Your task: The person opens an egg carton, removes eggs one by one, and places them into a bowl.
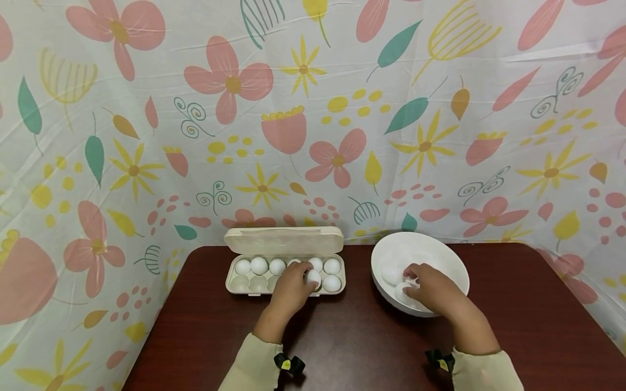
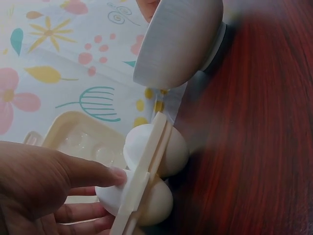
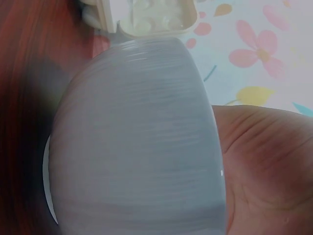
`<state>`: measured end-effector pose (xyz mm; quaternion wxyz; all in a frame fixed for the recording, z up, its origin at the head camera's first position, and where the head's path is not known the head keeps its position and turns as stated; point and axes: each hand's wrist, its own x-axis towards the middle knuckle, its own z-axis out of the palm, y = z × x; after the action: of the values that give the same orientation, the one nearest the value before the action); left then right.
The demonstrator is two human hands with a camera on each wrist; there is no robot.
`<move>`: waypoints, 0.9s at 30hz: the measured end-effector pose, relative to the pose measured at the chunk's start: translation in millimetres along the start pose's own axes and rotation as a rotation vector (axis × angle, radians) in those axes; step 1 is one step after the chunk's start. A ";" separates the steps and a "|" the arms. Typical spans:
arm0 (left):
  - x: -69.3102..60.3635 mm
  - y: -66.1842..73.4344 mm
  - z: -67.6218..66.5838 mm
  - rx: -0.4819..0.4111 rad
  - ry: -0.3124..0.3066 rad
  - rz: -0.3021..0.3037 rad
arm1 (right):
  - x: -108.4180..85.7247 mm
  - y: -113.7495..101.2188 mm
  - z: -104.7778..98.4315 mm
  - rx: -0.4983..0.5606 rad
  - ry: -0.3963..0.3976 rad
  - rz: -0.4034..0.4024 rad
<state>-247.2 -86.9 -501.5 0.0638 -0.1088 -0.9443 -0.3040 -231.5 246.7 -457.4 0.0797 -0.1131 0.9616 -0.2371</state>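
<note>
A cream egg carton (image 1: 285, 294) lies with its lid (image 1: 283, 241) raised, white eggs along its back row and at the right of its front row. My left hand (image 1: 292, 288) pinches a white egg (image 1: 313, 279) between thumb and fingers in the front row; the left wrist view shows the thumb on this egg (image 2: 111, 197), which sits in the carton. Inside a white bowl (image 1: 455, 266), my right hand (image 1: 432, 288) curls its thumb and fingers on an egg (image 1: 405, 293), beside another egg (image 1: 390, 275). In the right wrist view, the bowl's wall (image 3: 142, 137) hides the fingertips.
Carton and bowl stand side by side near the back edge of a dark red-brown table (image 1: 352, 347). A floral cloth (image 1: 313, 136) hangs right behind them. Bare cups (image 1: 248, 284) show at the carton's front left.
</note>
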 end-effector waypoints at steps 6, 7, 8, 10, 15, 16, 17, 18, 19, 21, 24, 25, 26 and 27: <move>0.3 1.9 -3.5 -0.038 0.026 -0.010 | -0.2 -3.0 -1.8 0.000 0.087 -0.022; 0.4 2.2 -4.1 -0.046 0.029 -0.012 | -0.1 -3.5 -1.6 0.005 0.105 -0.028; 0.4 2.7 -4.8 -0.054 0.033 -0.014 | -0.3 -4.2 -1.6 0.010 0.124 -0.031; 0.3 3.6 -5.9 -0.065 0.043 -0.012 | -0.5 -6.1 -1.4 0.018 0.162 -0.039; -0.7 7.2 -8.9 -0.073 0.083 0.009 | -1.9 -12.6 -2.5 0.033 0.238 -0.079; -1.0 8.2 -9.6 -0.078 0.087 0.009 | -2.2 -14.0 -2.5 0.037 0.251 -0.093; -1.7 9.4 -10.4 -0.084 0.091 0.010 | -2.8 -15.8 -2.5 0.044 0.263 -0.106; -2.3 10.8 -11.3 -0.091 0.094 0.011 | -3.3 -17.4 -2.3 0.048 0.275 -0.119; -2.7 12.1 -12.2 -0.101 0.097 0.014 | -3.7 -19.0 -1.9 0.053 0.285 -0.133; -4.0 15.6 -14.3 -0.121 0.103 0.021 | -4.1 -22.1 -0.5 0.062 0.299 -0.157; -5.9 20.5 -16.6 -0.139 0.114 0.041 | -4.3 -27.1 2.7 0.070 0.311 -0.187; -6.7 22.3 -17.1 -0.143 0.116 0.051 | -4.2 -28.8 4.1 0.070 0.313 -0.198; -7.3 23.9 -17.4 -0.144 0.119 0.056 | -4.2 -30.6 5.4 0.071 0.316 -0.209; -8.0 25.5 -17.6 -0.142 0.122 0.064 | -3.9 -32.3 7.0 0.071 0.321 -0.223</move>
<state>-232.3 -78.5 -474.5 0.1232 -0.1244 -0.9106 -0.3742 -220.5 216.9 -447.8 -0.0976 -0.1767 0.9344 -0.2935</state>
